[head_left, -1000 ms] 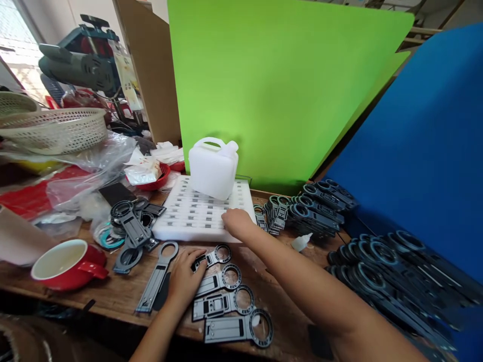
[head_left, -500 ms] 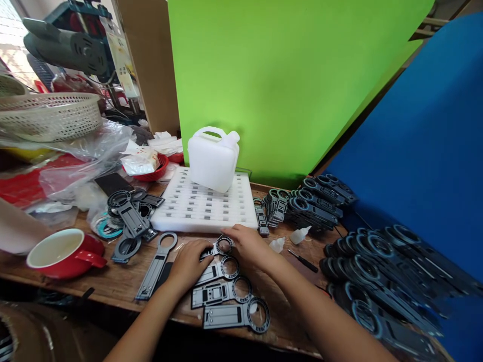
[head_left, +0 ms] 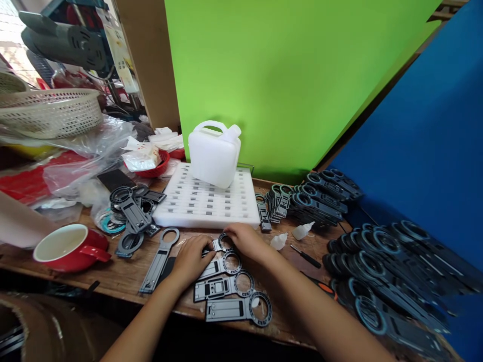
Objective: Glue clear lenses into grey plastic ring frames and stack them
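Note:
My left hand (head_left: 193,259) is closed on the left part of a grey ring-ended part (head_left: 225,242), the topmost of several lying in a column. My right hand (head_left: 245,241) is at that part's ring, its fingers bent and pressed together on the ring's edge. Below my hands lie a second ringed part (head_left: 231,262), a third with a square centre (head_left: 216,288) and a fourth (head_left: 226,309) near the table's front edge. Another ringed part (head_left: 158,261) rests to the left of my left hand.
A white foam block (head_left: 207,220) bears a white jug (head_left: 214,158). Left are a red mug (head_left: 71,249) and piled parts (head_left: 132,213). Right are small bottles (head_left: 279,242), a screwdriver (head_left: 310,259) and stacked ringed parts (head_left: 377,261). Someone's arm (head_left: 22,221) shows far left.
The view has shifted slightly, with the table's things appearing a little higher and to the right. Both hands remain at the topmost ringed part. An orange-handled tool now shows more on the right.

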Demonstrator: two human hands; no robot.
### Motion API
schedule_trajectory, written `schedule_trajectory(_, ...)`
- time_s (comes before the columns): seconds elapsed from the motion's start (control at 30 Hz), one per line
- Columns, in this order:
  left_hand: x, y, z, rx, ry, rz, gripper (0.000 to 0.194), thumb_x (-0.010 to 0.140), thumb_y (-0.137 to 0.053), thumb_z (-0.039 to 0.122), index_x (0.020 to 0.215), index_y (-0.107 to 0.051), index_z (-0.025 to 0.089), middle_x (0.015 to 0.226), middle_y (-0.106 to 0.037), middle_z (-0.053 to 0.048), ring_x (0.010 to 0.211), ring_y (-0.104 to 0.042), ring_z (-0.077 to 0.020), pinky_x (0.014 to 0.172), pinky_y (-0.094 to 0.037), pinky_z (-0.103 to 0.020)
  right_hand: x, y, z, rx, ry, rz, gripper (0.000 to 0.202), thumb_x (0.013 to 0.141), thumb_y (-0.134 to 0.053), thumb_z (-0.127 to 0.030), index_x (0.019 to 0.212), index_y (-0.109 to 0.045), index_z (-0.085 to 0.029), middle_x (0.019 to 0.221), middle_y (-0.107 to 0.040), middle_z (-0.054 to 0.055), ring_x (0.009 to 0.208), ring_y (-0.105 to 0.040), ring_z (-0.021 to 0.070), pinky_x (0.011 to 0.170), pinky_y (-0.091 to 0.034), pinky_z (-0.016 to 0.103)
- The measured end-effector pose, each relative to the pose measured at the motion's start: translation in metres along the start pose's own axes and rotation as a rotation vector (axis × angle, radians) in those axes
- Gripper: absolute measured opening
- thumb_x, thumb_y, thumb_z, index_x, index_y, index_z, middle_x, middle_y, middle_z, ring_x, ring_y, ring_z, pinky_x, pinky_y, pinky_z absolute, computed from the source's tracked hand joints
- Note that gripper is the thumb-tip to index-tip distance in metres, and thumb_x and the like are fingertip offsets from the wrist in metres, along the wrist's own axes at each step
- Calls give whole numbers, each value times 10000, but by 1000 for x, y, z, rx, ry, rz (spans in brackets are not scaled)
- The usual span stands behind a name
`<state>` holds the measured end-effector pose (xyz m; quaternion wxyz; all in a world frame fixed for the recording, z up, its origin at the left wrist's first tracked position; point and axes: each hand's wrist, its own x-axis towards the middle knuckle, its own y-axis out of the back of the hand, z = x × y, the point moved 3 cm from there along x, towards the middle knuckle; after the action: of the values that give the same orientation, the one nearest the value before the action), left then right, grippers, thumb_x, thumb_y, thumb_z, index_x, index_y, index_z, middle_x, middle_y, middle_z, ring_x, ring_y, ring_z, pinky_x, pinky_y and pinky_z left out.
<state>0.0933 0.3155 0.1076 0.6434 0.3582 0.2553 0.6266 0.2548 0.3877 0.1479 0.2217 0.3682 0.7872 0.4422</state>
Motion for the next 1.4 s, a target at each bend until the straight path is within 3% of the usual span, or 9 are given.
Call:
schedule_trajectory(0.13, 0, -1, -1, 33, -35, -18, 115, 784, -594, 250, 887, -644, 241, 949, -649, -33, 923, -568, -230, 822, -434, -362, 1, -4, 2, -15, 17, -16, 283, 867, -466, -140, 1001, -709, -193, 1002, -710, 67, 929, -622, 191, 825, -429, 260)
schedule_trajectory(0.37, -1, -4, 4, 131, -133, -54, 274, 865, -535, 308, 1094, -660, 394, 1061, -612, -45, 998, -541, -237, 871, -424, -389, 1, -16, 7, -61, 0, 24, 319, 859, -466, -110, 1068, -694, -190, 1051, -678, 84, 954, -602, 203, 861, -421, 272)
schedule_trajectory(0.5, -1, -4, 7, 194, -148, -64, 267, 877, -516, 342, 1093, -664, 393, 1052, -610, -65, 989, -543, -260, 854, -432, -422, -16, -16, 8, -86, -21, 75, 367, 890, -407, -109, 1166, -635, -190, 1179, -613, 88, 1019, -569, 188, 897, -406, 261)
schedule_trajectory(0.63, 0, -2, 9, 220, -167, -74, 279, 884, -501, 351, 1115, -654, 376, 1084, -617, -68, 995, -555, -264, 859, -437, -436, -40, -14, 12, -134, -25, 58, 321, 898, -434, -146, 1107, -667, -214, 1133, -635, 74, 1026, -553, 209, 904, -404, 295)
schedule_trajectory(0.8, 3, -2, 15, 196, -278, -130, 304, 880, -484, 235, 1134, -635, 305, 1274, -585, -18, 1213, -470, -248, 1039, -328, -455, -50, -14, 9, -278, 55, 44, 287, 890, -482, -178, 1105, -661, -243, 1224, -598, 37, 1140, -478, 218, 958, -372, 327)
schedule_trajectory(0.93, 7, 0, 20, 176, -300, -135, 296, 836, -510, 183, 1091, -629, 273, 1206, -638, -21, 1198, -502, -243, 1090, -245, -506, -38, -4, -2, -307, 96, 17, 248, 877, -490, -173, 1017, -690, -218, 1101, -650, 49, 1038, -535, 209, 900, -405, 306)
schedule_trajectory(1.13, 0, 5, 19, 96, -213, 10, 387, 844, -505, 216, 1228, -526, 265, 1260, -593, -28, 1176, -516, -212, 1049, -357, -429, 14, 28, -9, -357, -58, 163, 318, 952, -372, -256, 1185, -580, -193, 1135, -581, 97, 1069, -500, 217, 910, -393, 319)
schedule_trajectory(1.27, -22, 6, 13, 39, -88, 178, 294, 902, -418, 255, 1156, -556, 200, 1197, -609, -77, 1123, -541, -218, 976, -428, -414, 50, 32, -1, -374, -111, 59, 330, 937, -388, -330, 1008, -678, -189, 1087, -583, 119, 994, -547, 251, 827, -432, 346)
schedule_trajectory(1.4, -49, 0, 11, -18, -30, 291, 242, 905, -437, 291, 1060, -605, 211, 1110, -630, -73, 1054, -566, -226, 927, -450, -419, 64, 35, 9, -371, -121, -53, 329, 912, -405, -347, 945, -691, -187, 1080, -611, 111, 913, -597, 239, 754, -452, 322)
